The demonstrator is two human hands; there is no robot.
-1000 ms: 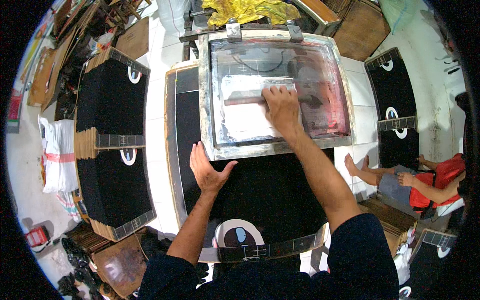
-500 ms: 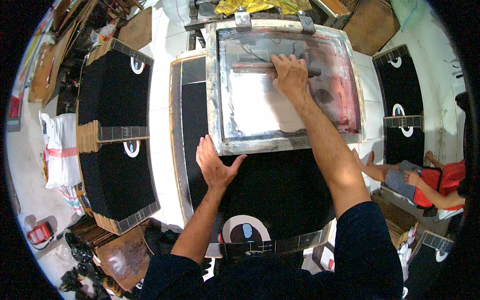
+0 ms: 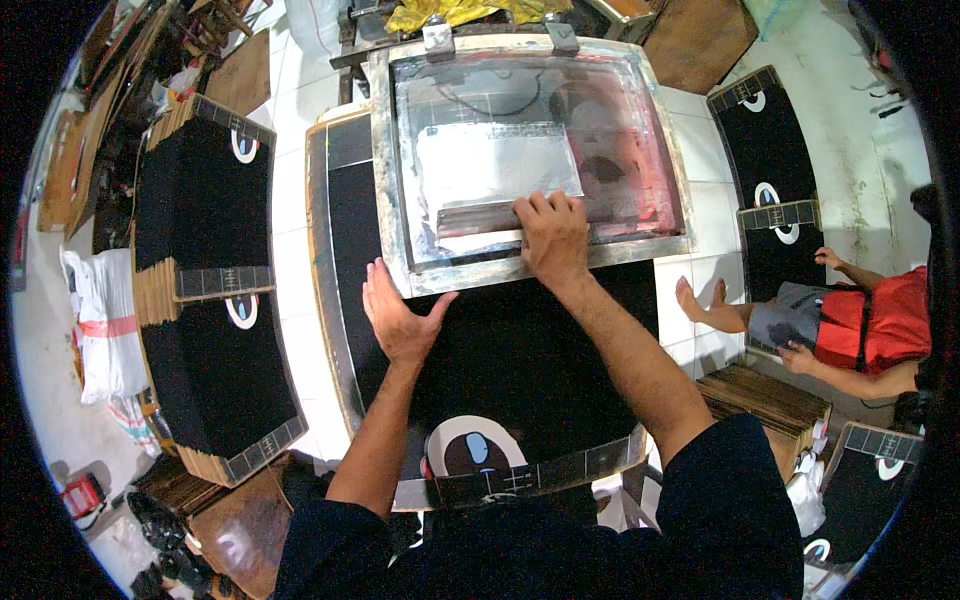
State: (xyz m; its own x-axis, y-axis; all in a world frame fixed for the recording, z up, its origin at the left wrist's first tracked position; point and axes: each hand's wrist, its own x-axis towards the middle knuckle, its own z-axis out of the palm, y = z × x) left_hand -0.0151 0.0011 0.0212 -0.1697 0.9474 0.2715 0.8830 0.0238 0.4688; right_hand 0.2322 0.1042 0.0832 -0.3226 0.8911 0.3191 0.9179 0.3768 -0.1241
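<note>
A screen-printing frame with a stained wooden rim lies over a large black printed board. Inside it, my right hand is closed over the top of a long squeegee, which lies crosswise near the frame's near edge. Beyond the squeegee, a pale whitish patch shows on the mesh, with reddish stains to its right. My left hand is at the frame's near left corner, touching it, fingers stretched and thumb spread. On the board's near part is a printed cartoon eye.
Two metal clamps hold the frame's far edge. Thick stacks of black printed boards stand at the left, and more boards at the right. Another person in red and grey sits at the right. A yellow cloth lies at the back.
My right hand has drawn the squeegee from the far part of the mesh toward the near edge. My left hand stays at the corner. The whole view has shifted somewhat.
</note>
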